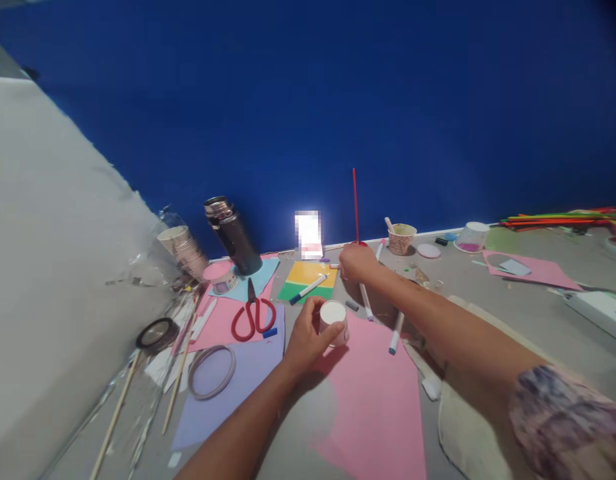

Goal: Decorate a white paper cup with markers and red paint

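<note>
My left hand point(311, 337) is wrapped round a small white paper cup point(334, 312) above the pink paper sheet point(383, 400). Farther back, my right hand point(358, 264) reaches down to the table with its fingers closed; what they grip is hidden. A marker point(367, 303) lies just below that hand, and a thin red stick point(356, 207) stands upright behind it. Between my hands, a blue-tipped marker point(309, 289) rests on a yellow and green sheet point(308, 272). Another marker point(397, 333) lies under my right forearm, and a loose grey cap point(352, 306) is near the cup.
To the left are red-handled scissors point(253, 317), a tape ring point(211, 373), a black flask point(235, 237) and stacked paper cups point(182, 252). A patterned cup point(401, 239), an overturned cup point(473, 237) and coloured pipe cleaners point(558, 219) line the blue wall point(308, 100).
</note>
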A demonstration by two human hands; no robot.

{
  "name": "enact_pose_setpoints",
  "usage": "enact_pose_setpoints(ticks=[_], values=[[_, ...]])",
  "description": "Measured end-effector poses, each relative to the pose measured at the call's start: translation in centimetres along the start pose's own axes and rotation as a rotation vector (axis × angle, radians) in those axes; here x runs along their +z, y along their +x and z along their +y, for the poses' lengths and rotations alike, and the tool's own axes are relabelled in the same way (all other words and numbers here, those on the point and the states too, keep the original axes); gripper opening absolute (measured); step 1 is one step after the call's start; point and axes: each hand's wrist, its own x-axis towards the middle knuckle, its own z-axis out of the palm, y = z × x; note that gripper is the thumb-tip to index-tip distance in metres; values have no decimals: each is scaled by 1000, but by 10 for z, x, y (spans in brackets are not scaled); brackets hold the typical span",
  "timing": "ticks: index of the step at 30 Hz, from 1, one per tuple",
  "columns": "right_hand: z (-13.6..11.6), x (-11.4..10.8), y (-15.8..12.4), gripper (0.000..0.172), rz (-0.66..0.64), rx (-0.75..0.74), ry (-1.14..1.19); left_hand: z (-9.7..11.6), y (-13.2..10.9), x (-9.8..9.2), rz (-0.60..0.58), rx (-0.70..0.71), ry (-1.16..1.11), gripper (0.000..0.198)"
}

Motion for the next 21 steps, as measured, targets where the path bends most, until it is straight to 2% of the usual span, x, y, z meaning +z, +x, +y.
enact_pose_setpoints(ticks=[4,8,10,12,14,17,19,21], values=[[-17,11,27,40,-47,-8,-34,4,-4,-3,-13,32,-68,38],[-18,18,32,41,-52,-27,-52,3,-4,-5,107,9,-117,32],[-16,12,30,41,-30,-43,-52,2,-2,-6,186,-17,-138,29],[-16,-1,25,35,16,-61,-42,3,2,-7,257,-32,-158,26],[-18,-20,14,24,90,-77,-19,6,4,-11,319,-10,-156,23],[-23,-46,-21,31,202,-119,25,15,2,-18,368,103,-94,20],[-27,-52,-56,29,256,-252,118,23,-3,-23,336,209,-2,20],[-30,-47,-93,26,293,-431,221,33,-11,-26,265,328,135,23]])
